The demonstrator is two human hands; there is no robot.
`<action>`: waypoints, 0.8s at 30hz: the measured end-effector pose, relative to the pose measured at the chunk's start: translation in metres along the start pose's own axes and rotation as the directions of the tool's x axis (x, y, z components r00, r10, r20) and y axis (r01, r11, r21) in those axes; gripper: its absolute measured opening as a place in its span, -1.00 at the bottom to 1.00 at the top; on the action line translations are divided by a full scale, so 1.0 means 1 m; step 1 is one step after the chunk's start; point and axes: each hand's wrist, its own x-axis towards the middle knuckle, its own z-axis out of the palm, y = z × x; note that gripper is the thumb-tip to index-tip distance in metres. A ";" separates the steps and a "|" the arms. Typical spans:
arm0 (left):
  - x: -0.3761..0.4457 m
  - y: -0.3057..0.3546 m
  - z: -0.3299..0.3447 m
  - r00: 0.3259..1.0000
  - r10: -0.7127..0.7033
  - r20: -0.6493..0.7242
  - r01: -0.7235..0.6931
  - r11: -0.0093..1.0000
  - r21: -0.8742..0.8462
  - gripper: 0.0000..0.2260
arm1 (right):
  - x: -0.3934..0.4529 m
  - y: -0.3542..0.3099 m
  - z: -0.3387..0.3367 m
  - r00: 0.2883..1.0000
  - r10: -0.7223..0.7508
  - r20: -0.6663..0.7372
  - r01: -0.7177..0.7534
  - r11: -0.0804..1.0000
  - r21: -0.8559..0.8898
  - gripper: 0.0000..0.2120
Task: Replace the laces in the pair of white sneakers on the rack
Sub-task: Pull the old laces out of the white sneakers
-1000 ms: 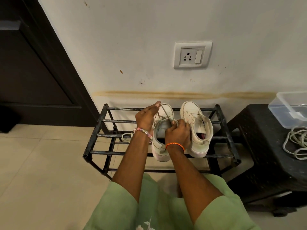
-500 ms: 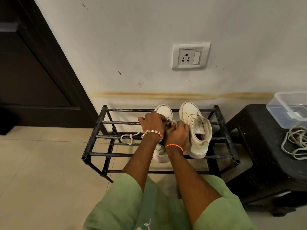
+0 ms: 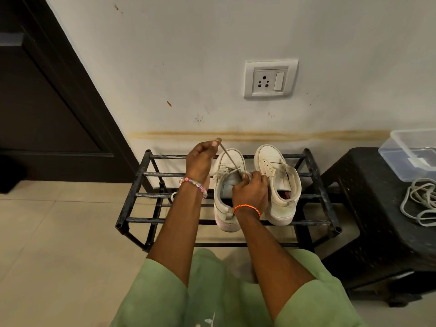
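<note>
Fingers of the left hand (image 3: pixel 202 159) were curled and pinched the free end of a dull off-white shoelace (image 3: pixel 230 160), drawn taut and slanting up and to the left from the eyelets, while the fingers of the right hand (image 3: pixel 251 191) curled over the tongue and upper eyelet area of the left white high-top sneaker (image 3: pixel 227 185), pinching the lace where it left the shoe. Both forearms reached forward from pale green sleeves, the left wrist wearing a pink beaded bracelet (image 3: pixel 194 185) and the right an orange thread band (image 3: pixel 247 208). Both sneakers stood upright on the top bars of a low black metal tube rack (image 3: pixel 139 185), long axes running from the person toward the wall, toes at the far rail and heels at the near one. The right white high-top sneaker (image 3: pixel 278 182) sat just beside the first, without a lace, its tongue loose. The rack's left half held open bars, with pale tiled floor (image 3: pixel 59 232) beyond its left edge and a dark door (image 3: pixel 42 102) further left. The white wall, bearing a white socket plate (image 3: pixel 270 79), stood close behind the toes. At the rack's right edge stood a black plastic stool (image 3: pixel 368 208) carrying a clear plastic box (image 3: pixel 410 152) and a loose coil of white laces (image 3: pixel 420 204).
</note>
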 end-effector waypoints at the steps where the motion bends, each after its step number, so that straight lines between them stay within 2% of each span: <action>1: 0.001 0.000 0.002 1.000 -0.028 0.007 0.028 1.000 0.011 -0.84 | 0.000 0.000 0.000 1.000 0.001 0.001 -0.001 1.000 0.005 -0.81; 2: 0.000 -0.001 0.005 0.998 -0.057 0.000 0.057 0.995 0.082 -0.84 | 0.000 0.000 0.000 1.000 0.005 0.002 -0.005 1.000 0.008 -0.81; 4: -0.001 -0.011 0.008 0.999 -0.043 -0.032 0.052 0.923 0.381 -0.95 | 0.001 0.000 -0.001 1.000 0.013 0.008 -0.013 1.000 0.009 -0.81; 5: -0.003 -0.017 0.007 1.000 -0.022 -0.021 0.030 0.851 0.525 -0.85 | 0.001 0.000 -0.001 1.000 0.016 0.011 -0.016 1.000 0.008 -0.81; 7: -0.005 -0.029 0.005 0.998 0.033 0.053 -0.061 0.662 0.747 -0.67 | 0.001 0.000 -0.001 1.000 0.015 0.017 -0.015 1.000 0.009 -0.81; 8: -0.006 -0.034 0.004 0.993 0.066 0.095 -0.116 0.545 0.830 -0.66 | 0.001 0.000 -0.001 1.000 0.017 0.021 -0.017 1.000 0.010 -0.81; 10: -0.008 -0.040 0.004 0.982 0.103 0.159 -0.183 0.299 0.936 -0.74 | 0.001 0.000 -0.003 0.999 0.028 0.031 -0.028 1.000 0.004 -0.80; 11: -0.008 -0.041 0.004 0.979 0.109 0.172 -0.192 0.201 0.961 -0.80 | 0.002 -0.001 -0.003 0.999 0.036 0.033 -0.036 0.999 0.004 -0.80; 12: -0.009 -0.042 0.004 0.977 0.123 0.176 -0.194 0.149 0.970 -0.83 | 0.001 0.000 -0.004 0.999 0.042 0.032 -0.042 0.999 0.010 -0.80; 14: -0.007 -0.045 0.004 0.975 0.147 0.169 -0.193 0.172 0.966 -0.85 | 0.000 0.000 -0.004 0.999 0.044 0.021 -0.044 0.998 0.039 -0.80; 18: -0.005 -0.049 0.002 0.982 0.160 0.101 -0.151 0.340 0.928 -0.89 | -0.003 0.001 -0.004 0.999 0.050 0.001 -0.050 0.995 0.084 -0.78; 19: -0.002 -0.049 0.002 0.984 0.163 0.076 -0.137 0.407 0.903 -0.92 | -0.003 0.000 -0.005 0.999 0.044 -0.002 -0.044 0.995 0.086 -0.77; 21: 0.000 -0.045 0.003 0.989 0.147 0.001 -0.093 0.621 0.779 -0.97 | -0.003 -0.001 -0.005 0.999 0.042 0.000 -0.042 0.996 0.075 -0.77; 23: 0.000 -0.036 0.003 0.990 0.135 -0.051 -0.087 0.838 0.538 -0.96 | -0.002 -0.001 -0.006 0.999 0.042 0.002 -0.042 0.997 0.065 -0.76; 24: 0.000 -0.031 0.004 0.988 0.134 -0.078 -0.089 0.902 0.422 -0.91 | -0.003 -0.002 -0.006 0.999 0.038 0.003 -0.038 0.997 0.065 -0.76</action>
